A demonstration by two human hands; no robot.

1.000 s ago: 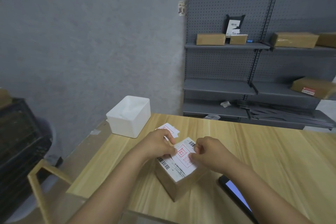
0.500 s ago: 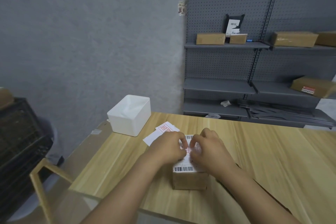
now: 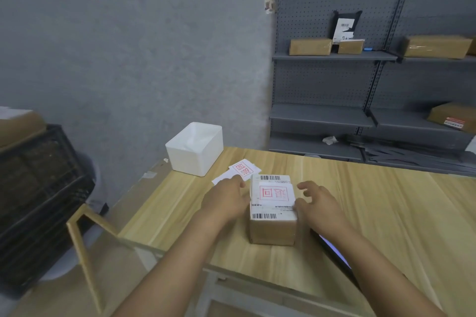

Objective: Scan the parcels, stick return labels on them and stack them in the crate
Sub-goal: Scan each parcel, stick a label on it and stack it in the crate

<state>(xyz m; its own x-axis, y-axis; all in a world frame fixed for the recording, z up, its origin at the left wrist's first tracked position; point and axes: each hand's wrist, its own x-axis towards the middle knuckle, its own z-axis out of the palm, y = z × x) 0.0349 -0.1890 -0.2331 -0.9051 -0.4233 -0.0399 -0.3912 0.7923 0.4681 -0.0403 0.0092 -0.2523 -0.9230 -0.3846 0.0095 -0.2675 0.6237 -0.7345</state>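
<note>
Both hands' grip flanks the labelled parcel on the table.

I count one parcel on the table, two hands beside it, one white bin, one black crate, one dark tablet, four brown boxes on the shelving, loose labels uncountable

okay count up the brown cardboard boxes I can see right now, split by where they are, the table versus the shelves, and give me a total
On the table: 1, the parcel between the left hand and right hand.
On the shelves: 5, counting one cut off at the right edge.
Total: 6.
A brown shape at the far left edge might be another; unclear.
</note>
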